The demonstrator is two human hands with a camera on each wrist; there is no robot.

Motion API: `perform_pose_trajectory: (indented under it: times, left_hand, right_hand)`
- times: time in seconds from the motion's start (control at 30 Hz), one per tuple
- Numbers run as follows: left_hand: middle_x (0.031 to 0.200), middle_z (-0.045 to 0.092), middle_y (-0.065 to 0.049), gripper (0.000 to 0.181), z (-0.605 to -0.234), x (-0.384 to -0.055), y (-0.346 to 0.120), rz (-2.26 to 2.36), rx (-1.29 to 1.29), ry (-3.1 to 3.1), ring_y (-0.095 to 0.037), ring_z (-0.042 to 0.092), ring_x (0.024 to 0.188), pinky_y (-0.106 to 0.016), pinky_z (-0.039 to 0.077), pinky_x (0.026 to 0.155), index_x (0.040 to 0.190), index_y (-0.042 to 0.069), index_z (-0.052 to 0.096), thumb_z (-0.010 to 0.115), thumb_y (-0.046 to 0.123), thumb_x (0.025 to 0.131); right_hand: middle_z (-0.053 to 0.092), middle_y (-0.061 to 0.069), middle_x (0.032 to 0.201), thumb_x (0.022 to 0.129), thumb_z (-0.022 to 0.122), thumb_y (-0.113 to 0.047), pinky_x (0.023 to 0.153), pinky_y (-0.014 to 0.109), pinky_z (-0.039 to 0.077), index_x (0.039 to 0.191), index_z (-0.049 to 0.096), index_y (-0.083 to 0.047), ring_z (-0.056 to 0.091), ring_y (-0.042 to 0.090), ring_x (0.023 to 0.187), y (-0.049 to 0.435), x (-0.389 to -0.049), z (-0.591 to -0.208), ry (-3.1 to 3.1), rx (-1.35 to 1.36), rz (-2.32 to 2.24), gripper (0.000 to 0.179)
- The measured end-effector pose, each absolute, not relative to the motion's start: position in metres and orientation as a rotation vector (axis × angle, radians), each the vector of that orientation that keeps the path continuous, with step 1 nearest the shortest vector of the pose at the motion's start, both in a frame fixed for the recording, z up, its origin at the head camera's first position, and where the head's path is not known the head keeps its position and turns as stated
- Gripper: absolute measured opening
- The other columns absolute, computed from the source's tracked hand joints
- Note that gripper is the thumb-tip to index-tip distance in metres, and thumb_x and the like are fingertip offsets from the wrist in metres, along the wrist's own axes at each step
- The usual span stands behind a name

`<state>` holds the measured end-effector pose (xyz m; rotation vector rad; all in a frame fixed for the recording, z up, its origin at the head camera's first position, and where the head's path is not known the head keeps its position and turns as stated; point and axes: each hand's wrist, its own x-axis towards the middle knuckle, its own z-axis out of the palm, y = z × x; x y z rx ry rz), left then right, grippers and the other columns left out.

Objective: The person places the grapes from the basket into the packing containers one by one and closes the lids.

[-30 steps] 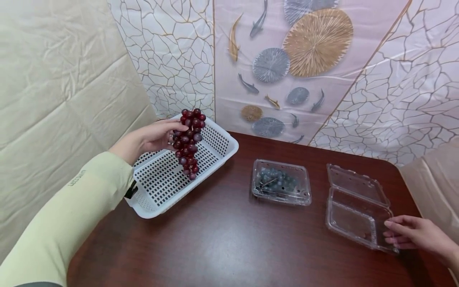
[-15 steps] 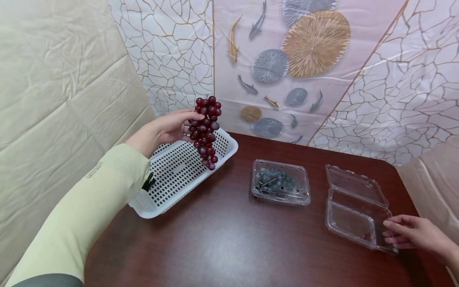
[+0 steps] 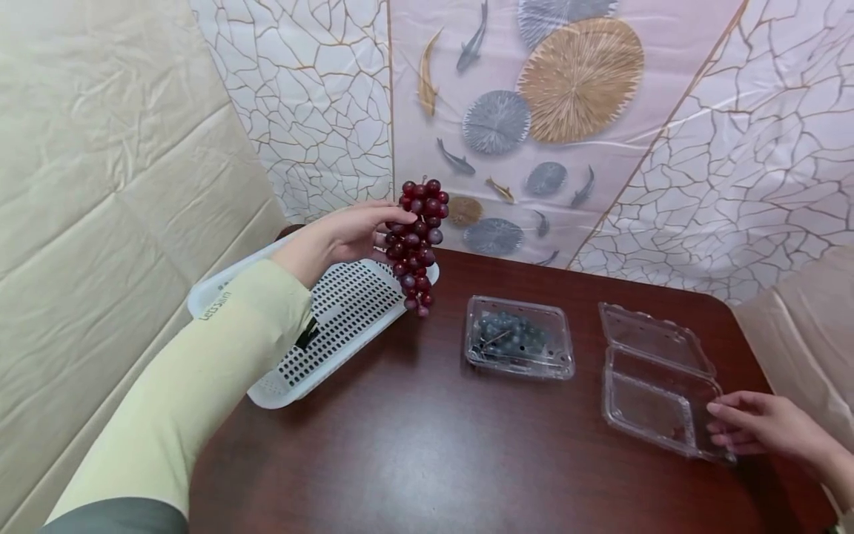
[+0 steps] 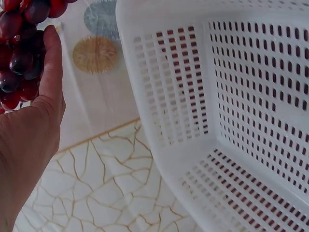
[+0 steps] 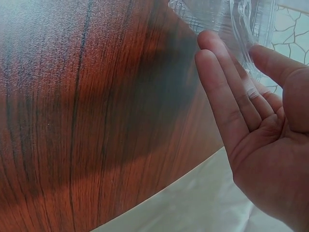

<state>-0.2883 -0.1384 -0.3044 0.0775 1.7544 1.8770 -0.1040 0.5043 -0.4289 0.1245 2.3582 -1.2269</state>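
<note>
My left hand [image 3: 356, 233] holds a bunch of dark red grapes [image 3: 416, 248] above the far right end of a white perforated basket [image 3: 360, 300]. The bunch hangs upright, its lower tip just past the basket's rim. In the left wrist view the thumb lies along the grapes [image 4: 21, 60], and the other fingers are hidden. At the right, my right hand [image 3: 767, 426] pinches the near right edge of an opened clear plastic clamshell box [image 3: 657, 439], thumb on one side and fingers on the other. Nothing lies inside that box.
A closed clear clamshell box [image 3: 557, 363] with dark bluish grapes [image 3: 512, 335] stands mid-table, between the basket and the opened box. The dark reddish-brown wooden table [image 3: 427, 445] meets patterned cloth walls [image 3: 333, 96] at the back and plain beige cloth on both sides.
My left hand has carried the red grapes rightward, from over the basket's middle to its far right end. The right hand keeps its hold on the opened box.
</note>
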Motion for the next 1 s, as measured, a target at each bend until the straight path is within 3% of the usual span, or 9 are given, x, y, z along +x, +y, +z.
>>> perform_pose_trajectory:
  times: [0.57,0.77,1.0]
  left_hand:
    - [0.125,0.065,-0.009,0.037,-0.306,-0.289,-0.073,1.765,0.143,1.748,-0.028,0.068,0.106,-0.055,0.057,0.101,0.138,0.01,0.054,0.066,0.02,0.105]
    - [0.12,0.068,-0.01,0.042,-0.308,-0.287,-0.047,1.77,0.189,1.706,-0.026,0.073,0.093,-0.053,0.06,0.094,0.142,0.008,0.053,0.067,0.018,0.104]
    - [0.109,0.069,-0.006,0.035,-0.31,-0.282,-0.015,1.763,0.226,1.674,-0.024,0.074,0.084,-0.054,0.06,0.094,0.132,0.01,0.055,0.07,0.018,0.102]
  right_hand:
    - [0.079,0.012,0.095,0.114,0.05,-0.013,0.072,0.039,0.066,0.118,0.054,0.025,0.079,0.018,0.081,0.504,-0.107,-0.426,2.363,0.113,-1.216,0.038]
    - [0.079,0.013,0.096,0.115,0.05,-0.014,0.072,0.039,0.066,0.119,0.05,0.028,0.079,0.018,0.082,0.504,-0.108,-0.424,2.361,0.121,-1.209,0.042]
    - [0.078,0.014,0.096,0.114,0.05,-0.014,0.072,0.039,0.066,0.12,0.05,0.027,0.079,0.018,0.081,0.503,-0.108,-0.425,2.374,0.137,-1.204,0.041]
